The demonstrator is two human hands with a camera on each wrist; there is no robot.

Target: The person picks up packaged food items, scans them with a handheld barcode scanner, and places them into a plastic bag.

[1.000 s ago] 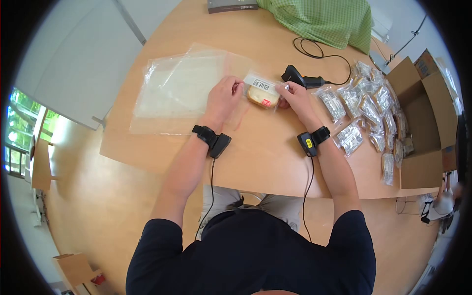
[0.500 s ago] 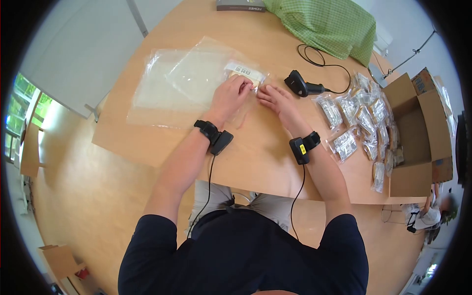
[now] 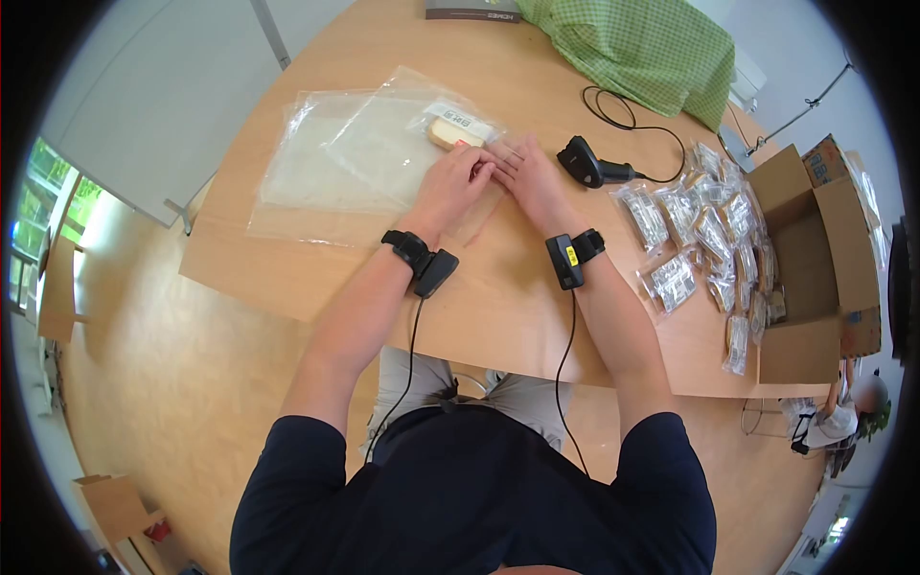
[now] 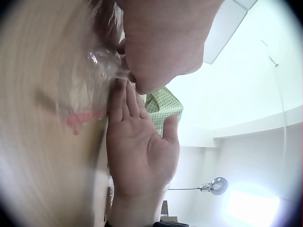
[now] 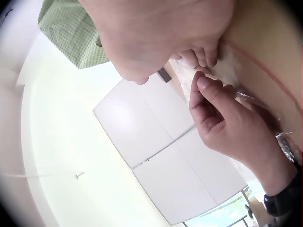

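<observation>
Plastic-wrapped bread (image 3: pixel 455 131), placed at the large clear bag (image 3: pixel 335 168); whether inside cannot be told. Bag film is pinched by the left hand's (image 3: pixel 448 192) curled fingers; the right hand (image 3: pixel 539 182) is held open, fingers straight, alongside. Farther right: black scanner (image 3: pixel 581 163), wrapped packets (image 3: pixel 709 230), cardboard box (image 3: pixel 803 240).

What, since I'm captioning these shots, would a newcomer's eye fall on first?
Probably the heap of wrapped packets by the open cardboard box on the right. Next, the green checked cloth at the far side, and the left hand and right hand, close together beside a packaged bread slice.
</observation>
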